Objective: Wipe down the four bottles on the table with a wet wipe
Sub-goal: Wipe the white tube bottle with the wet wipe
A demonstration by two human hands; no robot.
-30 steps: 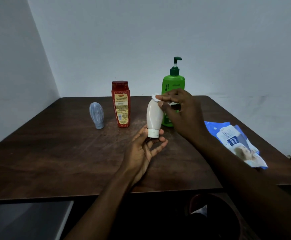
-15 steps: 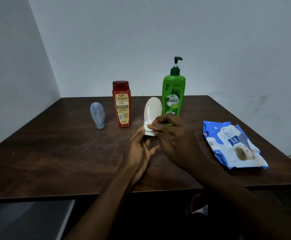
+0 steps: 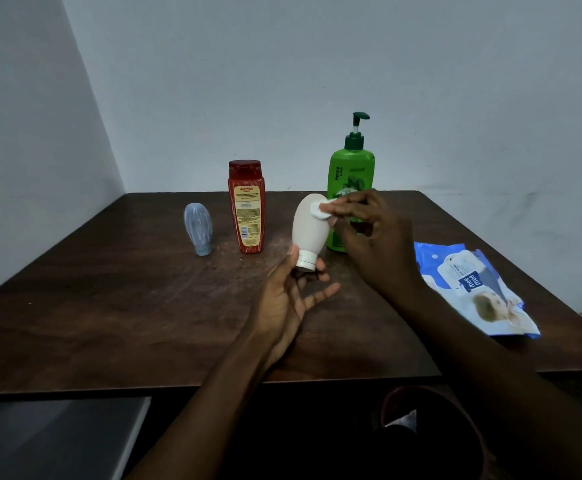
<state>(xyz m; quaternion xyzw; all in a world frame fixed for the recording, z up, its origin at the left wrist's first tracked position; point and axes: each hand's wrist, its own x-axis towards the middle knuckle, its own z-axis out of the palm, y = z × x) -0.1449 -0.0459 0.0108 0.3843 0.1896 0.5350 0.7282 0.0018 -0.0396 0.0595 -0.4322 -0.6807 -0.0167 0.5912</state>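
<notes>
Left hand (image 3: 288,299) pinching white cap of inverted white bottle (image 3: 310,225), thumb and fingers closed on cap, other fingers spread. Right hand (image 3: 376,244) closed on folded wet wipe (image 3: 319,209), pressed against upper side of white bottle. Bottle held above tabletop (image 3: 109,306) centre, long axis near upright, cap down, slight lean toward right edge. Bare tabletop along near edge and toward left edge. Green pump bottle (image 3: 352,174) standing just behind right hand, partly hidden. Red bottle (image 3: 247,206) and small grey-blue bottle (image 3: 198,228) upright toward far-left corner. Wipes pack (image 3: 473,289) flat near right edge.
</notes>
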